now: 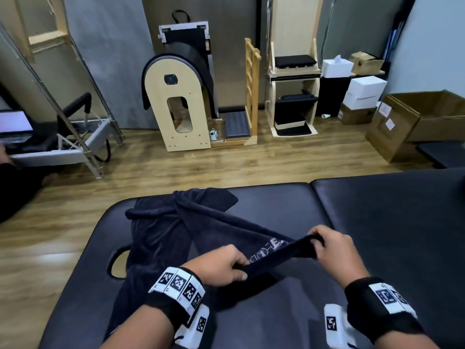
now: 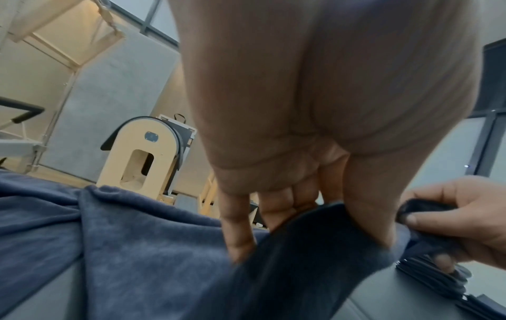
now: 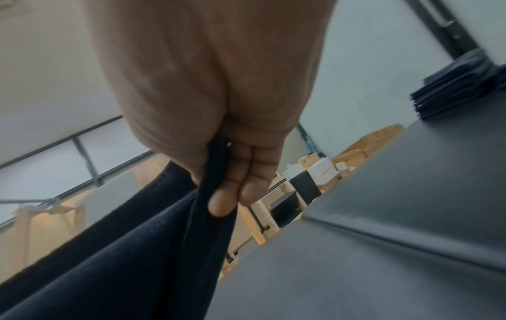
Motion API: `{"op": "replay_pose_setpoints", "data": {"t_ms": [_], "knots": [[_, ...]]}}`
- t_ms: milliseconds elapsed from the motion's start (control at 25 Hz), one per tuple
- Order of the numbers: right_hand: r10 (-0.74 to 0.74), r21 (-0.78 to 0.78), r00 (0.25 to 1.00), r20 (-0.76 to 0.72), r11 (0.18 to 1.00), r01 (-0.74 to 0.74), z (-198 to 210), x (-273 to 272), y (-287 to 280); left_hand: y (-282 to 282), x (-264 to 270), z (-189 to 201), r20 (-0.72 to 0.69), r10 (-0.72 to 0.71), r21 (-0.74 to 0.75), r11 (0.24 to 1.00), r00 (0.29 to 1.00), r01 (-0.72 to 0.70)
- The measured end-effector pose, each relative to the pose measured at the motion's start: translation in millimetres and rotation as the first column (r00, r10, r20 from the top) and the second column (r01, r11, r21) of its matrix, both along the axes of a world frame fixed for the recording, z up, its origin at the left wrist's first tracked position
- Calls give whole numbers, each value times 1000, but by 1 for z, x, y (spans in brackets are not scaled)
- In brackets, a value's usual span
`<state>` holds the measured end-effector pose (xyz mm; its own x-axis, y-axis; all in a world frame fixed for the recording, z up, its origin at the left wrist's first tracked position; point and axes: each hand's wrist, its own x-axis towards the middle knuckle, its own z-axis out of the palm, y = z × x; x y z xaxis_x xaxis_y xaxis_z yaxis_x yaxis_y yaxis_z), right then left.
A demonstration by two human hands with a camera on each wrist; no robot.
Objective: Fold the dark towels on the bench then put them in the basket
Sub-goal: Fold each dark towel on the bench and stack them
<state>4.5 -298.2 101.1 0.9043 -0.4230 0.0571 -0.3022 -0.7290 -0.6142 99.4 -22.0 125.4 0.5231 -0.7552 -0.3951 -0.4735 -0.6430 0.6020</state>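
Observation:
A dark navy towel (image 1: pixel 214 227) lies rumpled across the left part of the black padded bench (image 1: pixel 377 210), with a pale embroidered mark near its lifted edge. My left hand (image 1: pixel 221 267) pinches that edge at the near end and my right hand (image 1: pixel 332 250) grips the same edge further right, so the hem runs taut between them above the bench. In the left wrist view the towel (image 2: pixel 137 249) spreads below the left hand (image 2: pixel 287 216), with the right hand (image 2: pixel 443 220) beside it. The right wrist view has the right hand (image 3: pixel 219 173) curled round the towel (image 3: pixel 123 259). No basket is in view.
A stack of folded dark towels (image 3: pixel 460 86) sits far right on the bench. Beyond the bench are wooden floor, a wooden barrel-shaped exercise unit (image 1: pixel 176 102), a metal-framed apparatus (image 1: pixel 75 137) at left, and cardboard boxes (image 1: pixel 415 122) at right. The bench's right half (image 1: pixel 402 235) is bare.

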Motion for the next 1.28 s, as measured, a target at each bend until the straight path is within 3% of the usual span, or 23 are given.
{"op": "replay_pose_setpoints", "data": {"t_ms": [120, 240, 360, 440, 560, 640, 720, 840, 920, 1000, 1080, 1160, 1200, 1280], "knots": [[-153, 0, 987, 38, 988, 154, 5, -19, -61, -33, -4, 9, -19, 16, 42, 999, 1000, -15], [-234, 3, 972, 28, 972, 234, 8, -34, -107, -61, -2, 25, 64, 0, -13, 1000, 998, 1], [-190, -44, 980, -52, 981, 188, 6, -37, -130, -80, 12, 38, 255, 5, 7, 1000, 967, -7], [-119, -38, 987, -106, 993, 116, 6, -32, -134, -78, 23, 45, 349, 55, 86, 992, 936, -90], [51, -34, 985, -168, 998, -58, 13, -13, -132, -68, 38, 60, 306, 178, 102, 971, 935, -218], [122, 120, 959, -254, 988, -93, 26, 11, -128, -60, 56, 72, 241, 283, 57, 951, 928, -304], [139, 311, 951, -275, 949, -48, 41, 40, -119, -53, 87, 82, 268, 365, 16, 923, 891, -383], [73, 437, 985, -158, 899, 3, 71, 94, -108, -53, 135, 107, 439, 412, -36, 896, 799, -442], [67, 288, 998, -16, 956, -60, 110, 144, -103, -59, 172, 147, 517, 455, -146, 881, 725, -449], [26, 58, 974, 225, 998, -40, 176, 190, -97, -65, 206, 210, 618, 524, -319, 849, 586, -422], [-53, 51, 833, 550, 998, 30, 250, 218, -92, -65, 229, 281, 687, 609, -525, 793, 396, -308], [-91, 113, 651, 754, 994, 8, 302, 224, -86, -56, 237, 330, 724, 644, -625, 764, 246, -160], [-81, 111, 596, 799, 994, -14, 313, 225, -86, -50, 237, 343, 750, 631, -622, 775, 197, -113], [-29, 47, 589, 808, 999, -14, 314, 222, -87, -39, 228, 345, 798, 586, -581, 810, 143, -82]]}}
